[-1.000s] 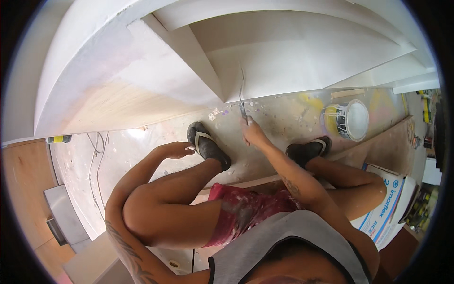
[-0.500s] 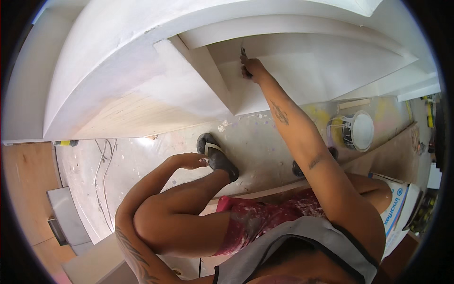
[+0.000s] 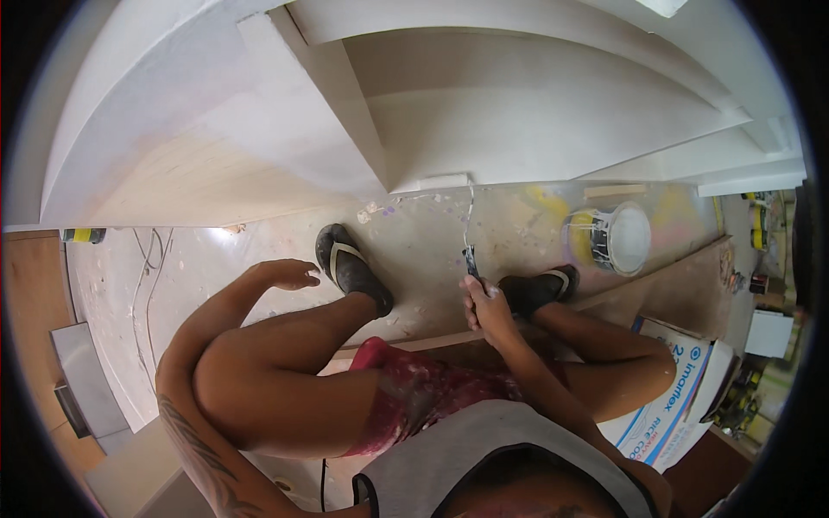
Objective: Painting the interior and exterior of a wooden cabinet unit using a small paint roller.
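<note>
My right hand [image 3: 490, 309] is closed round the dark handle of a small paint roller [image 3: 467, 233]. The roller's thin, paint-spattered metal rod runs forward, away from me. Its narrow white sleeve [image 3: 444, 182] lies at the lower edge of the white-painted cabinet panel [image 3: 535, 112]; I cannot tell whether it touches. My left forearm rests over my left knee, and my left hand [image 3: 289, 274] hangs loosely near my left sandal [image 3: 356, 269]. Its fingers are partly stretched out, with nothing visible in them.
A paint-streaked bucket [image 3: 626, 237] stands on the spattered floor at the right, close to a wood strip [image 3: 615, 190]. A printed cardboard box [image 3: 669, 401] sits beside my right leg. Cables [image 3: 147, 268] lie at the left. A cabinet divider [image 3: 341, 104] juts toward me.
My right hand has come down and back from inside the cabinet with the roller, whose sleeve now shows at the panel's lower edge. The view has shifted; my left hand stays by the knee.
</note>
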`<state>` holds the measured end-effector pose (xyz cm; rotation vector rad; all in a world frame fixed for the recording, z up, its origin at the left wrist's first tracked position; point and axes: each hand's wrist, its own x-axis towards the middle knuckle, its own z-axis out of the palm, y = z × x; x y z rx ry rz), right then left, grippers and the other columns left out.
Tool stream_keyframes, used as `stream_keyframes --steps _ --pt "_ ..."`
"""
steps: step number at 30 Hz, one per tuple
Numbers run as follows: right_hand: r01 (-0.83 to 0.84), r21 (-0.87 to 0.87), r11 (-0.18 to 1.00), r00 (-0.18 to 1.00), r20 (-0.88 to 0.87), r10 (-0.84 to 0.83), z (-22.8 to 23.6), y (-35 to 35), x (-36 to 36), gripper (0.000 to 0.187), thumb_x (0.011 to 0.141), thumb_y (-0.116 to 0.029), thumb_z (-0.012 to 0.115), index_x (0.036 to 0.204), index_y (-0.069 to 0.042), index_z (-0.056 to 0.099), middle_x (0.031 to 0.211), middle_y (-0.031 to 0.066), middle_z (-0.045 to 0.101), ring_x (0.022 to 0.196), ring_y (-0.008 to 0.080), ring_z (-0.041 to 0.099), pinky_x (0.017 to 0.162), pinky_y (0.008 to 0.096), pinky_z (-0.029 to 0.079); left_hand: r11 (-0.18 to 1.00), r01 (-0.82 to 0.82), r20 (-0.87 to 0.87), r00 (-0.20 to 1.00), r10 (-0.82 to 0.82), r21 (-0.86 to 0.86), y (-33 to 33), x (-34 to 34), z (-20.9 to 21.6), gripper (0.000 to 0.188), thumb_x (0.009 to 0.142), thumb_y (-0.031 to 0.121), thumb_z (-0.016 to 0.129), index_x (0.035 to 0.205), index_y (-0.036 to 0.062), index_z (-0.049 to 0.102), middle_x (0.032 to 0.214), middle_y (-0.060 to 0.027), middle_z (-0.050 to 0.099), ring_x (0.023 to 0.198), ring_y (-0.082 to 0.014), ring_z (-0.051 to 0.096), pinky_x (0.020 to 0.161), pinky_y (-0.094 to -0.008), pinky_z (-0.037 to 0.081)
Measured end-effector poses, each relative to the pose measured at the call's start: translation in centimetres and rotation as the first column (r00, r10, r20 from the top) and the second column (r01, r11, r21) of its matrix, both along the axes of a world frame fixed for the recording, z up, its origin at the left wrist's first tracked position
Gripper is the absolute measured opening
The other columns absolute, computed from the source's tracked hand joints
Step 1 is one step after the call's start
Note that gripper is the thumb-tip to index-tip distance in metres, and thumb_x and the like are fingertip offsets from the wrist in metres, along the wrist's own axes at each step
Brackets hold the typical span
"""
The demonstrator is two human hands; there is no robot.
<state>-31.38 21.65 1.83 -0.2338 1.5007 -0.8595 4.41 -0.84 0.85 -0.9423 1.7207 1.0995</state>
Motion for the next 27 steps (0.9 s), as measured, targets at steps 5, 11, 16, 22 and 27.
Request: stream_keyframes --steps 5,11,16,22,27 --pt "-0.03 -0.06 0.998 0.996 -0.089 0.024 -2.0 -3.8 -2.0 0.033 0.1 -0.037 0.05 0.1 -0.005 0.056 0.067 -0.001 0.048 0.043 0.0098 0.043 0.037 0.0263 0.034 0.999 -0.039 -0.048 0.998 0.038 -0.024 -0.5 -0.6 0.1 0.059 0.097 0.045 0.049 0.142 0.0072 0.044 0.133 -0.0214 0.056 0.126 -0.0363 0.051 0.106 -0.0439 0.039" --pt "-0.086 -0.14 0.986 0.984 -0.168 0.062 -5.2 -22.0 -7.1 0.032 0.098 -0.038 0.055 0.097 -0.006 0.054 0.062 0.0008 0.049 0.044 0.0121 0.044 0.038 0.0278 0.034 1.0 -0.017 -0.129 0.992 0.018 0.012 -0.3 -0.8 -1.2 0.06 0.097 0.047 0.05 0.141 0.0068 0.045 0.133 -0.0224 0.056 0.125 -0.0376 0.052 0.105 -0.0439 0.039" --pt "-0.009 -0.149 0.989 1.0 -0.004 0.008 -3.6 -36.5 -9.8 0.029 0.095 -0.032 0.057 0.082 -0.008 0.05 0.062 0.0008 0.044 0.049 0.0131 0.045 0.044 0.0274 0.035 0.996 0.07 -0.081 0.995 -0.066 0.046 -0.1 -1.6 -1.6 0.061 0.098 0.047 0.049 0.145 0.0094 0.04 0.132 -0.0209 0.057 0.124 -0.0375 0.052 0.105 -0.0447 0.04" --pt "-0.053 -0.186 0.981 0.973 -0.229 0.009 -5.4 -34.5 -9.2 0.037 0.097 -0.034 0.054 0.072 -0.007 0.05 0.054 0.0048 0.047 0.041 0.0165 0.045 0.038 0.0322 0.034 0.997 0.081 -0.155 0.985 -0.079 0.006 -0.2 -3.0 -1.1 0.06 0.098 0.044 0.05 0.146 0.0095 0.037 0.133 -0.0214 0.056 0.124 -0.0388 0.052 0.104 -0.0453 0.04" --pt "-0.264 -0.132 0.955 0.905 -0.377 0.198 -6.9 -17.2 -6.1 0.047 0.099 -0.043 0.047 0.069 -0.007 0.051 0.043 0.0039 0.047 0.035 0.019 0.046 0.038 0.036 0.037 0.997 0.069 -0.183 0.98 -0.074 -0.031 -0.6 -3.0 -1.3 0.06 0.098 0.041 0.052 0.146 0.0093 0.036 0.132 -0.0219 0.056 0.123 -0.0392 0.053 0.103 -0.0452 0.041"
